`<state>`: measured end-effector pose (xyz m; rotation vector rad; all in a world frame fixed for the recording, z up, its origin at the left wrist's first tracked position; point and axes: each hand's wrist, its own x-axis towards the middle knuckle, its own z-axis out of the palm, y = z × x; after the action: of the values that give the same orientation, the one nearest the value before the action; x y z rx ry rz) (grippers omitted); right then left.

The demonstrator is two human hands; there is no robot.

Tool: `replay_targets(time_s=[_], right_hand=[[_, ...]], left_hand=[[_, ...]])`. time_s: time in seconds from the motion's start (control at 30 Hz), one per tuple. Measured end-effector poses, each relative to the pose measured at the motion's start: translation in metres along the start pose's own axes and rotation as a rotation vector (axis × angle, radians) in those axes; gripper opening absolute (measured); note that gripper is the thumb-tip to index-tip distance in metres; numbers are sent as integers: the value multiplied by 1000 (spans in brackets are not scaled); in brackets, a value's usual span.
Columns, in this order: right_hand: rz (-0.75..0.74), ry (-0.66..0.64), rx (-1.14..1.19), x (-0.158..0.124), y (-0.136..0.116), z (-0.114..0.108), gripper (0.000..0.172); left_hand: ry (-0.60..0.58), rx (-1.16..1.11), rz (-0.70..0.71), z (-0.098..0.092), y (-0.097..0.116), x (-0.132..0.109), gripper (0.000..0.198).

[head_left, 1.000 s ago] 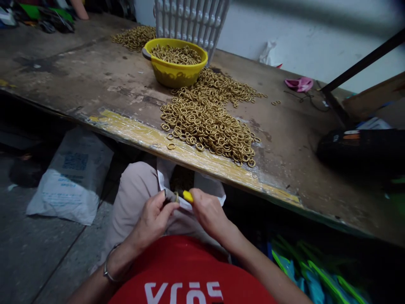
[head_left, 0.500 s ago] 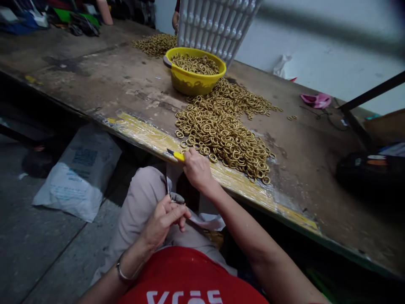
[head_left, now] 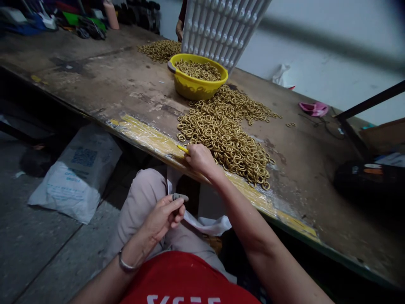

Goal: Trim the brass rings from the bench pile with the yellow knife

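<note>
My right hand point(head_left: 200, 159) is closed around a yellow cutter point(head_left: 182, 149) at the table's taped front edge, beside the near end of a heap of brass-coloured rings point(head_left: 228, 135). Over my lap, my left hand point(head_left: 164, 215) has its fingers curled, with a small grey piece point(head_left: 180, 197) at the index finger; whether this is held or worn is too small to tell. A yellow basin point(head_left: 199, 88) filled with similar rings stands behind the heap.
Farther back are another ring pile point(head_left: 160, 50), a ribbed translucent panel point(head_left: 218, 29) and another person's hand point(head_left: 179, 31). A pink cloth point(head_left: 314, 109) and a dark bag point(head_left: 368, 179) lie to the right. A white sack point(head_left: 77, 175) stands on the floor at left.
My right hand has moved slightly up and turned, so the cutter's dark blade no longer shows. The left hand has shifted a little, its fingers more curled. The view has tilted slightly.
</note>
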<state>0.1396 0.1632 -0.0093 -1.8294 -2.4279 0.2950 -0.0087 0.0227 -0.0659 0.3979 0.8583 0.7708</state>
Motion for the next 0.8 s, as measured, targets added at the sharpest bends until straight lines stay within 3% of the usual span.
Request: replay_targets(time_s=[0.07,0.13,0.2,0.3,0.47,0.63,0.73,0.8], right_hand=[[-10,35,264,-20,4,-1,15],[-23,11,687,-48,7,1,16],[73,-64,1039,-79,9,7,23],[196,-99,1322,-116,4,21,30],[305,-46,1510,-144,-6,37,33],[293,-51,1583,-153,-8,40,33],[251,-81,1525,-159,-9,36,33],[183,-25,1362,-164,-8,30,31]], left_hand=[[23,-13,31,2,1,-2,28],[31,-30,68,4,5,-4,31],[24,-46,88,9,8,-7,32],[-39,-54,98,18,12,-9,31],[-111,-56,82,28,7,-15,24],[-115,-37,56,35,2,-22,26],[-116,2,77,39,2,-26,26],[-110,55,95,40,3,-28,27]])
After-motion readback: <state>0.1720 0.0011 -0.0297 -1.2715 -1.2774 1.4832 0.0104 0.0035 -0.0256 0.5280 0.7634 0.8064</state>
